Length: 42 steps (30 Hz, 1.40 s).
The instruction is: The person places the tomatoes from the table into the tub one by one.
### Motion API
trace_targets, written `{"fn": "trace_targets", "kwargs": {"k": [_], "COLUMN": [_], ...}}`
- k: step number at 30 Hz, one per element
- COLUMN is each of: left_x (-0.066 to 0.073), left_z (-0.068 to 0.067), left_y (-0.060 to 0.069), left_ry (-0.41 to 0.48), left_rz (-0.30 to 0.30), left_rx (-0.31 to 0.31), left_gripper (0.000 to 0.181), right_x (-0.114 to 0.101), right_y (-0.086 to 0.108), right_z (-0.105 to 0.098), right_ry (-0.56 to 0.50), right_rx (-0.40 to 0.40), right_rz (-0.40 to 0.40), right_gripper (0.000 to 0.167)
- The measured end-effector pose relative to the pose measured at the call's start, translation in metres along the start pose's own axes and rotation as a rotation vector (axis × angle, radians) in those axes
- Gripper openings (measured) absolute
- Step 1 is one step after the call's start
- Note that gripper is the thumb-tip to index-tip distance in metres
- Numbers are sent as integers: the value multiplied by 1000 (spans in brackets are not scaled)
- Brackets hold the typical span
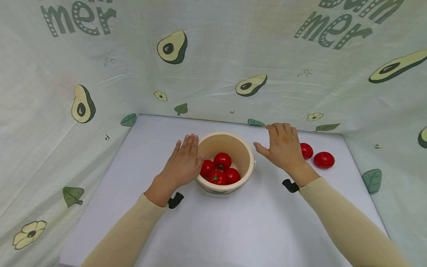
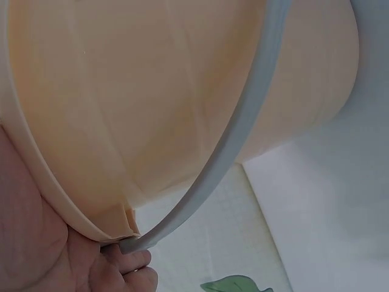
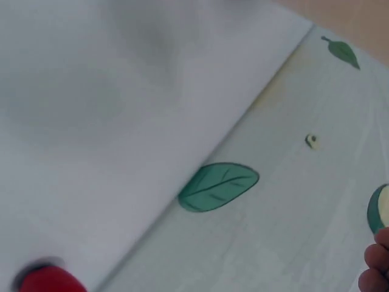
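A cream bucket (image 1: pixel 221 188) with a grey handle (image 2: pixel 234 134) stands on the white table. Several red tomatoes (image 1: pixel 222 161) lie inside it. My left hand (image 1: pixel 183 163) rests its palm side against the bucket's left rim, fingers straight and together; the left wrist view shows its fingertips beside the handle's joint. My right hand (image 1: pixel 284 147) hovers to the right of the bucket, apart from it, with the thumb spread and nothing held. Just beyond that hand lie two more red tomatoes, one partly hidden by it (image 1: pixel 306 151) and one in full view (image 1: pixel 324 160).
The white table (image 1: pixel 267 230) ends at the back and sides against a hanging cloth (image 1: pixel 207 55) printed with avocados and leaves. In the right wrist view, part of a red tomato (image 3: pixel 51 280) shows near the table's edge.
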<state>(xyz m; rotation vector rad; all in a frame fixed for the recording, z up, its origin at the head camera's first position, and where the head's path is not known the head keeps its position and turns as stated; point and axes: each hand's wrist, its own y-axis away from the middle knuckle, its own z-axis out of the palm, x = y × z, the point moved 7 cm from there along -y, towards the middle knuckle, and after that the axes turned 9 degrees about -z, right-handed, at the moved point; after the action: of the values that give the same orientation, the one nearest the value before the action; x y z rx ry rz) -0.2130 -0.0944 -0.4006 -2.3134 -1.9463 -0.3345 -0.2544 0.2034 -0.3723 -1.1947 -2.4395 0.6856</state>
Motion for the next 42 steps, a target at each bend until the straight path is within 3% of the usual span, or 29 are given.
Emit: {"fn": "trace_targets", "kwargs": {"k": [6,14,20,26,31,37,42], "left_x": [1,1,1,2,2,2,1], "left_z": [-1,2,1,0,1,2,2], "left_y": [1,0,0,0,0,0,0], "left_ry": [2,8,6,20,15,15,17], "left_rz": [3,12,10,8,7,10,7], "left_rx": [3,-1,-1,3,-2,-8,-7], "left_gripper": [72,72,72,73,72,72,72], "right_x": [40,98,127,142,146,146,137], "right_y": [23,78,106,126,137,139,129], "right_z": [3,28,37,48,55,60,61], "right_ry": [61,94,70,78,77,79,89], "right_rx": [-57,-296,-423,-510,-536,-522,-465], "right_rz": [65,246,342,362,348,348,329], "right_gripper": [75,74,68,70,68,68,65]}}
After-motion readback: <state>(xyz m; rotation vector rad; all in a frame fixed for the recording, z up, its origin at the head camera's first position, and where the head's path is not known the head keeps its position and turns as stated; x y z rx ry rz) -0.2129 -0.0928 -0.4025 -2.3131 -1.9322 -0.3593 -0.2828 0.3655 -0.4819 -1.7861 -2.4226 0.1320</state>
